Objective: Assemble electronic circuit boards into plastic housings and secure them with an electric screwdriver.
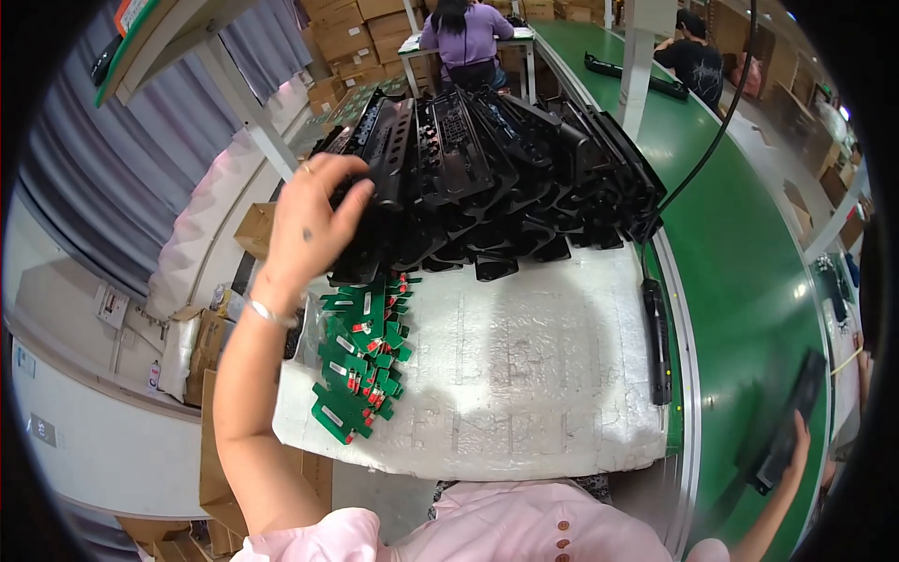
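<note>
The left hand (314, 225) is at the left end of the heap, fingers curved and thumb parted from them, pinching nothing that shows, though whether the fingertips touch a part cannot be told; the right hand (798, 450), out at the far right, grips one long black housing (789, 426), blurred, over the green conveyor (740, 318); around the left hand rises the pile of black housings (454, 155), stacked several deep across the back of the white foam pad (524, 375); nearer the person, along the pad's left side, lie loose green circuit boards (342, 412) with red parts, overlapping; judging by this, one housing is away from the heap and a great many are left, so the work looks far from done; a small cardboard box (255, 231) stands left of the pile, its contents hidden; behind, brown cartons (342, 42) are stacked high, and what they hold cannot be seen.
</note>
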### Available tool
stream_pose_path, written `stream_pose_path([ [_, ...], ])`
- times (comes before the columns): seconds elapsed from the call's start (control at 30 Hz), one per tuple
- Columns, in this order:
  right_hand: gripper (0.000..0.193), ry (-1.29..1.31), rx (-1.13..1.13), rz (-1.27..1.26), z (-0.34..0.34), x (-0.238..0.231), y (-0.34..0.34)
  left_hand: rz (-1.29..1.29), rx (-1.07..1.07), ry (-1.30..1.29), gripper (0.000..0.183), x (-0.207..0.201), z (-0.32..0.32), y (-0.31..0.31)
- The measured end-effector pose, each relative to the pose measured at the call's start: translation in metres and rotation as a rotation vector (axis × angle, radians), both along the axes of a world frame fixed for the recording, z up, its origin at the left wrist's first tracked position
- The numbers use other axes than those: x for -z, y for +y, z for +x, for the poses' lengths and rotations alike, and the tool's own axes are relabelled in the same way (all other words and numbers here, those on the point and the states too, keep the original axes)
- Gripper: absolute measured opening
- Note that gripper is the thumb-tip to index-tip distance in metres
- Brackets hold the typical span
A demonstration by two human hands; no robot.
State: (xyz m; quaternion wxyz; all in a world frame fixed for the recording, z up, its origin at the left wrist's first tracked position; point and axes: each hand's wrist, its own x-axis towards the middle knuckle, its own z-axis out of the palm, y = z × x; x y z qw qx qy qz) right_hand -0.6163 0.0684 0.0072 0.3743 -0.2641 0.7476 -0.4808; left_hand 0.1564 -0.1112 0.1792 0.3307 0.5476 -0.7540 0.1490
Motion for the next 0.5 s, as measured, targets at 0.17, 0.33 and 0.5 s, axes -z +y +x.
stream_pose_path([
  [0.17,0.057,0.148,0.157,0.060,-0.254,0.124,0.111,0.234,-0.215,0.084,0.029,-0.017,0.042,-0.070],
  [0.33,0.059,0.452,0.321,0.187,-0.204,0.111,0.053,0.786,-0.304,0.030,0.092,-0.039,0.021,-0.127],
  [0.5,0.063,0.959,0.893,0.650,-0.056,-0.006,0.116,1.011,-0.048,0.266,0.093,-0.001,0.073,-0.172],
])
